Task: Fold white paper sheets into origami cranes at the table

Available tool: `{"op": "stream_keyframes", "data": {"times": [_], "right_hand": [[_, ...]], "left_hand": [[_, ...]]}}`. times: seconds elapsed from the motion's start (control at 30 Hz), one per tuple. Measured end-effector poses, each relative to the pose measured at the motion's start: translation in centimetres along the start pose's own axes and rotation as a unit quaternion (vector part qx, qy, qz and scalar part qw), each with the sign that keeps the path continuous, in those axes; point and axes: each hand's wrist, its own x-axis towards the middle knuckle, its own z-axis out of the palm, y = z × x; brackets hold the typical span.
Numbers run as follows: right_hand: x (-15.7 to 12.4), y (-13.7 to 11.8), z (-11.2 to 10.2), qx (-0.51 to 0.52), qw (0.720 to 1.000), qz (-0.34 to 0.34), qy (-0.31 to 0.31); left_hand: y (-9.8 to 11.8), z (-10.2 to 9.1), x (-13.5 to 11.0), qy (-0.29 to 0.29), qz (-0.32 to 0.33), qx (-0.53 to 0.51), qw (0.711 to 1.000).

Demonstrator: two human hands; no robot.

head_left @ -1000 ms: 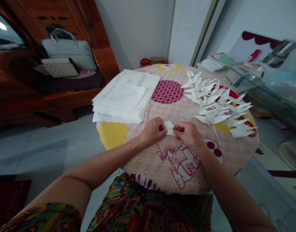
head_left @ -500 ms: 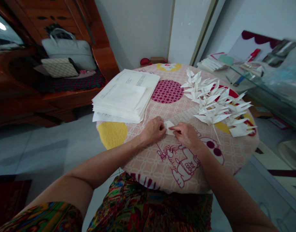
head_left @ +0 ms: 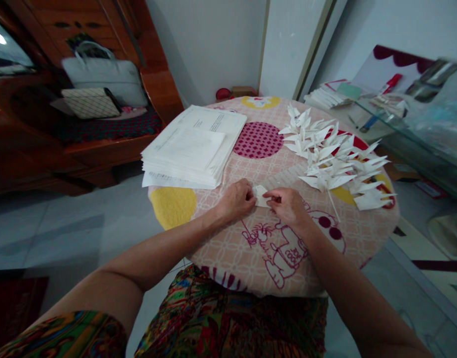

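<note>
A small folded piece of white paper (head_left: 261, 200) lies on the round cloth-covered table (head_left: 213, 248) between my two hands. My left hand (head_left: 236, 200) is curled with its fingertips at the paper's left edge, holding it down. My right hand (head_left: 288, 205) has thumb and forefinger pinched at the paper's right side. Just behind the paper rests a clear plastic ruler (head_left: 284, 176). Folded white paper cranes (head_left: 325, 154) are heaped to the right of my right hand, with a thin white stick (head_left: 334, 206) poking out toward me.
A thick stack of white paper (head_left: 191, 144) is at the table's back left. On the right, a glass-topped stand (head_left: 403, 134) holds papers, a red marker (head_left: 392, 83) and plastic bags. A wooden bench (head_left: 113, 144) with a grey handbag (head_left: 105, 79) stands at the left.
My right forefinger, stretched across the paper before, has drawn back into a pinch with the thumb at its right side. My left hand has stayed in place.
</note>
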Motion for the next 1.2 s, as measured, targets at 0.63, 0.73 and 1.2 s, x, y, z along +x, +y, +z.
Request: {"op": "stream_keyframes", "data": {"times": [0.63,0.73,1.2], "right_hand": [[0.0,-1.1,-0.5,-0.101,0.994,-0.029,-0.039],[0.0,-1.2,-0.6,-0.109,0.993,-0.021,-0.050],[0.1,-1.4,-0.6,-0.100,0.994,0.001,-0.053]], "left_hand": [[-0.4,0.7,-0.7,0.045,0.085,0.008,0.995],[-0.6,0.6,-0.6,0.046,0.163,-0.009,0.986],[-1.6,0.1,-0.1,-0.016,0.190,-0.056,0.980]]}}
